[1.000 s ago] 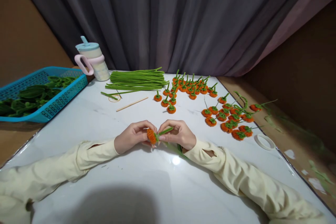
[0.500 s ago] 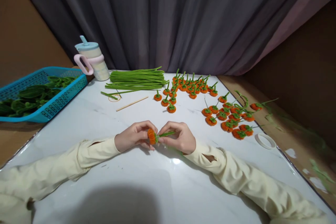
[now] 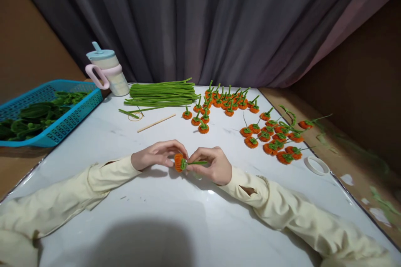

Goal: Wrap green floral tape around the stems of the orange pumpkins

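A small orange pipe-cleaner pumpkin (image 3: 178,162) with a green top is tipped on its side between my hands, just above the table. My right hand (image 3: 216,164) pinches it at the base of its green stem (image 3: 199,162), which points right. My left hand (image 3: 156,155) is loosened around the orange side, its fingers curved over and behind and the thumb stretched out to its left edge. Farther up the table stand several finished-looking pumpkins (image 3: 229,111) with upright stems. Another group of pumpkins (image 3: 251,142), some trailing thin wires, lies to the right.
A bundle of green pipe cleaners (image 3: 163,94) lies at the back, with a wooden stick (image 3: 156,123) before it. At left are a blue basket (image 3: 75,123) of green pieces and a lidded cup (image 3: 114,77). A white tape roll (image 3: 317,166) sits near the right edge.
My left hand has eased leftward and its grip has loosened, the thumb now straighter. The pumpkin has shifted slightly left, while my right hand keeps its pinch.
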Motion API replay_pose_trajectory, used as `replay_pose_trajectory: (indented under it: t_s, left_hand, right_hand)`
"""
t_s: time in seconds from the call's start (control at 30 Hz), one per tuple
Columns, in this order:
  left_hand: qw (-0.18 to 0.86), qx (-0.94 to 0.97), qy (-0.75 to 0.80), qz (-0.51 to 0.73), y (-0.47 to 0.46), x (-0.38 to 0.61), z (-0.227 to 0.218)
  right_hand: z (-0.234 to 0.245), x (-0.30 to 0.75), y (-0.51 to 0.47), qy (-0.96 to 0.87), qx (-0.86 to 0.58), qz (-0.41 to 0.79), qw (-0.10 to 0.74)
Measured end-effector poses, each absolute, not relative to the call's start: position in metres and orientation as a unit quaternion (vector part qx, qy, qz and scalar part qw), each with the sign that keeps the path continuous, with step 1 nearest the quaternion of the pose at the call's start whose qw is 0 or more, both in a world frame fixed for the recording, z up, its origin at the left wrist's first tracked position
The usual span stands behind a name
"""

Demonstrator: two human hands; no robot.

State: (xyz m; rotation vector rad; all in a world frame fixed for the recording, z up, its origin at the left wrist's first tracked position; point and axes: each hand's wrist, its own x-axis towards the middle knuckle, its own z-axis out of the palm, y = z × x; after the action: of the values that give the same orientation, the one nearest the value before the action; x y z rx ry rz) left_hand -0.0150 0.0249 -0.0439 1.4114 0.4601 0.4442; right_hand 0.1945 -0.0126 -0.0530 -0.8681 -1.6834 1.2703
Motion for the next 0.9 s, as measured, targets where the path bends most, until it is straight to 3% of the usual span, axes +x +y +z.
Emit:
replay_pose_trajectory:
  t_s: [0.17, 0.27, 0.67, 0.9]
  left_hand:
    - [0.415, 0.873, 0.168, 0.196, 0.021, -0.014, -0.020]
    - [0.325, 0.903, 0.177, 0.220, 0.015, -0.009, -0.019]
    - [0.286, 0.911, 0.155, 0.254, 0.012, -0.007, -0.034]
    - [0.329, 0.878, 0.206, 0.279, 0.005, -0.005, -0.034]
  right_hand:
    - [-0.054, 0.193, -0.010, -0.612, -0.353, 0.583, 0.401]
    - [-0.052, 0.193, -0.009, -0.585, -0.353, 0.616, 0.393]
    - [-0.050, 0.193, -0.009, -0.540, -0.347, 0.675, 0.363]
    - [-0.048, 0.192, -0.009, -0.548, -0.342, 0.674, 0.359]
